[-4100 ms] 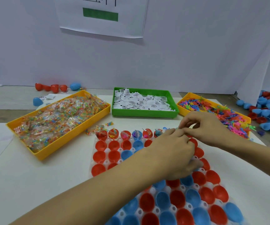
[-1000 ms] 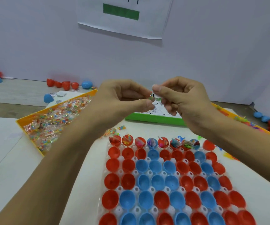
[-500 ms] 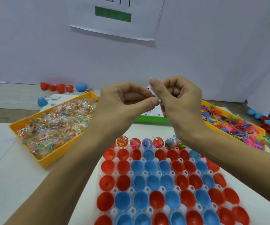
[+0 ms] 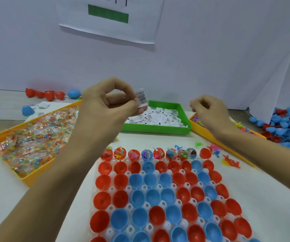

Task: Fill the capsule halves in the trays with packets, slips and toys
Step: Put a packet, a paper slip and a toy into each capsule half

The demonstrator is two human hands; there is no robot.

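Fingers of my left hand [image 4: 109, 100] pinch a paper slip [image 4: 141, 97], held up above the green tray [image 4: 158, 128] of slips. Right hand [image 4: 208, 110] is curled over the toy tray [image 4: 208, 135]; can't tell if it's holding anything. Capsule tray [image 4: 160, 194] sits below w/ only the far row filled.

No words can be read: the wall paper [image 4: 109, 20] is cut off, the slip [image 4: 141, 98] print too small.
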